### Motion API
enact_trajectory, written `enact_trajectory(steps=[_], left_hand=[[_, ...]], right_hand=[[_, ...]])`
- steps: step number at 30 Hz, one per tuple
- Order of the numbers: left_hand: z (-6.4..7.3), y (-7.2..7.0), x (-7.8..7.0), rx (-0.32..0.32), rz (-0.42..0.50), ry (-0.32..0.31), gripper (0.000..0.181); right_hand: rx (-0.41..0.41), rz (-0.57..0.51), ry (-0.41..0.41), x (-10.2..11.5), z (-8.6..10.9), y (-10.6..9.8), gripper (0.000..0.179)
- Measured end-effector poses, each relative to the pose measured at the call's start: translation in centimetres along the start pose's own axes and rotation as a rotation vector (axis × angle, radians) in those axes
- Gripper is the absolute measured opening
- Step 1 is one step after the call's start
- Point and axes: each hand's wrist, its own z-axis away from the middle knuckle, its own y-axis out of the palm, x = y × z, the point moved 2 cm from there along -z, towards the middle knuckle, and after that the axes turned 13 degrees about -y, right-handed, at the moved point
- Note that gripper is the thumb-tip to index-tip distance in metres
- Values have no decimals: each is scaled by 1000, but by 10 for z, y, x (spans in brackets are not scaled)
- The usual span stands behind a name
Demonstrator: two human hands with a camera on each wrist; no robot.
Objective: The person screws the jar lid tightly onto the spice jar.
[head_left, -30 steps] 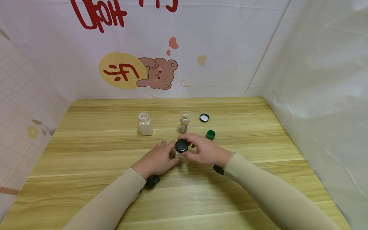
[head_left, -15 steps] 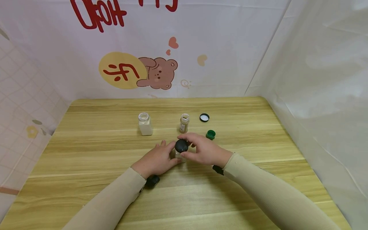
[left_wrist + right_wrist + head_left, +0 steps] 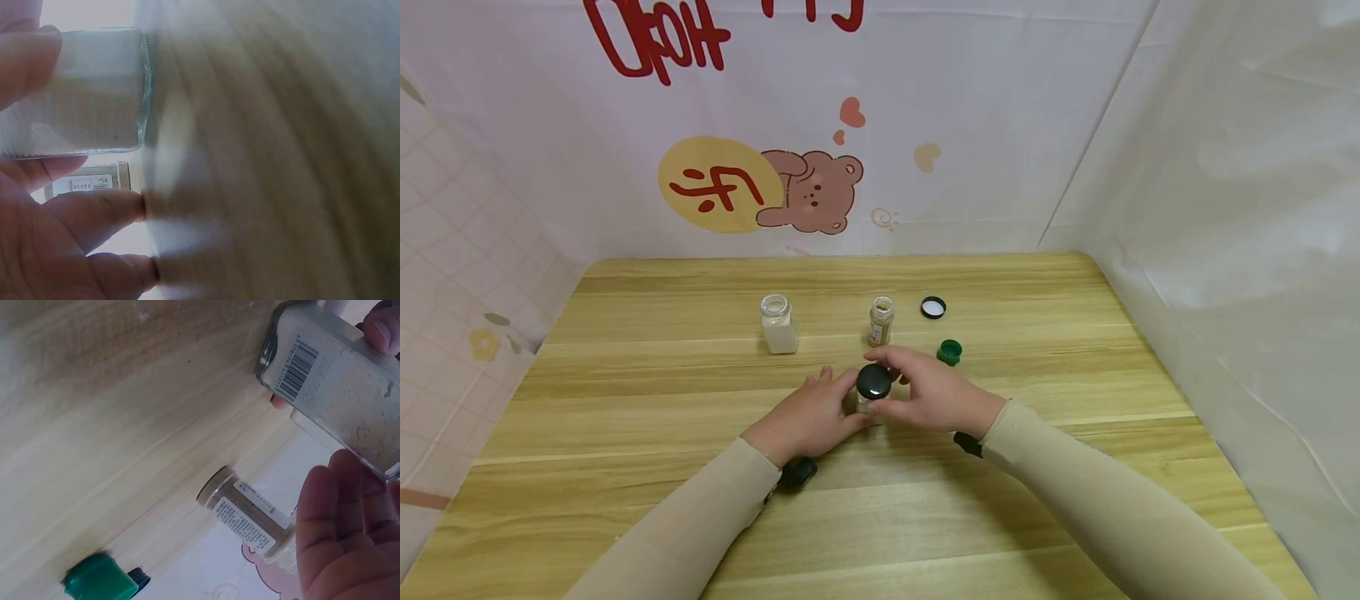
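Nearest, the left hand point(image 3: 808, 421) grips the body of an upright glass jar point(image 3: 87, 94) standing on the wooden table point(image 3: 895, 517); the right hand point(image 3: 936, 396) curves around its black lid point(image 3: 874, 381), though whether those fingers clamp cannot be told. Beyond: an upturned green cap point(image 3: 950, 352); 2 uncapped vessels, a square jar point(image 3: 781, 333) and a round jar point(image 3: 881, 325); an upturned lid point(image 3: 933, 308); a bear-printed backdrop point(image 3: 985, 167).

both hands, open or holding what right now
Left hand: holding the black-lidded square glass jar.
Right hand: fingers curled around the black lid; how firmly can't be told.
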Motion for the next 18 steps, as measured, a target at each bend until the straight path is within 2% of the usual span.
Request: enact_trajectory(steps=[5,11,15,18], left_hand=[[1,0,0,5,-7,-1,65],[1,-1,-1,3,10,1,64],[2,-1,-2,9,12,1,64],[2,-1,-2,9,5,3,64]], right_hand=[[8,-4,-66,-1,1,0,51],[-2,-36,-9,-2,-1,1,40],[8,-28,15,-1,0,0,50],[20,-1,-2,-1,2,-1,59]])
